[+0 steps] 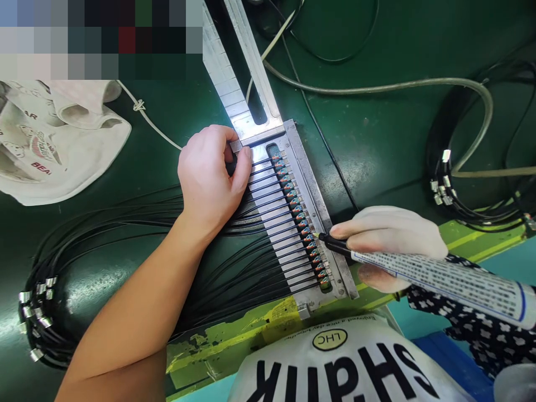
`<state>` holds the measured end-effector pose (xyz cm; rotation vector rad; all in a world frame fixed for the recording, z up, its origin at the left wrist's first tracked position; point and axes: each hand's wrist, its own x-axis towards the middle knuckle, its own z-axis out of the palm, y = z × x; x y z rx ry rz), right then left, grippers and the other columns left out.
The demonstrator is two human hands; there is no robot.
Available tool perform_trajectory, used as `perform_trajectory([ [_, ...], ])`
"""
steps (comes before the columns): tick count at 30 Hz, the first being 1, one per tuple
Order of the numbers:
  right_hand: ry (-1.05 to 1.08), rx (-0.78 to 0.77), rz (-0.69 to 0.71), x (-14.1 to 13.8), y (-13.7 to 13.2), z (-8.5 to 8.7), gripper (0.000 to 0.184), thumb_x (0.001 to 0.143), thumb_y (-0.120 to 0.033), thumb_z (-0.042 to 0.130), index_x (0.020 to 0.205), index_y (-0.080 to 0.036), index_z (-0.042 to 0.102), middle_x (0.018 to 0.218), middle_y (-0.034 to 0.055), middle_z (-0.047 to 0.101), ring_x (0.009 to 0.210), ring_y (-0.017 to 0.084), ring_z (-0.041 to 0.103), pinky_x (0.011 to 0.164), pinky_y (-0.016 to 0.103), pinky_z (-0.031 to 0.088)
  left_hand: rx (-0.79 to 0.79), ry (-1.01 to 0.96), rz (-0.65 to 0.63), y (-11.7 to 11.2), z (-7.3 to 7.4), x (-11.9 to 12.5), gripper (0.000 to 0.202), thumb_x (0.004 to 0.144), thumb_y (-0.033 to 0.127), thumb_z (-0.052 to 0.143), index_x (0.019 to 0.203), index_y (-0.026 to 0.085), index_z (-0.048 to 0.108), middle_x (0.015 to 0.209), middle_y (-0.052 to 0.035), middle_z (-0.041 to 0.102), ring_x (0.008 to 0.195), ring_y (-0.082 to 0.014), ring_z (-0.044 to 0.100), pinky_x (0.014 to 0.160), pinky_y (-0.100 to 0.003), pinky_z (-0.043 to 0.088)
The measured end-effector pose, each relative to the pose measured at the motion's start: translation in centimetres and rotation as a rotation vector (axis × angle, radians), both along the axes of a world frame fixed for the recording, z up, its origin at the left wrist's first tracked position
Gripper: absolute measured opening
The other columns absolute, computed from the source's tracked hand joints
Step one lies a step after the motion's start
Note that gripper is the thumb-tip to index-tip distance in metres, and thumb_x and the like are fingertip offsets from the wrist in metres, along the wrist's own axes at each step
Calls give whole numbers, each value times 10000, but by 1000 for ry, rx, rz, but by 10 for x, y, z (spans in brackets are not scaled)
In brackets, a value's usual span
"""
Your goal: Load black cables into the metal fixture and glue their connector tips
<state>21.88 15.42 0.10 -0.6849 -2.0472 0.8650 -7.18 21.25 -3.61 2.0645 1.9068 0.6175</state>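
A metal fixture (312, 192) lies on the green bench and holds a row of several black cables (234, 262), their stripped coloured wire ends (299, 215) lined up in a slot. My left hand (209, 178) rests on the cables at the fixture's upper left, fingers curled and pressed on its clamp bar. My right hand (389, 243), in a white glove, grips a pen-like tool (439, 279) with a printed label. Its black tip touches the wire ends about two thirds down the row.
A white printed cloth (54, 145) lies at the far left. Coiled black cables with metal plugs (36, 312) sit lower left and another bundle (473, 167) at right. A grey hose (377, 88) crosses the top. A metal rail (247, 61) runs up from the fixture. A yellow-green bench edge (234, 335) is near me.
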Motion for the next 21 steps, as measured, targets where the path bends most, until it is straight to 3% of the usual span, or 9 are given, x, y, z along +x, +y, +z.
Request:
perform_trajectory([
  [21,-12,8,-30,0,-1,-6,181,843,-277,713,1002,-196,685,998,100,781,820,203,759,674,319,640,31,4,7,0,-3,0,228,932,409,545,1118,290,601,966,-62,674,1041,-293,649,902,-481,491],
])
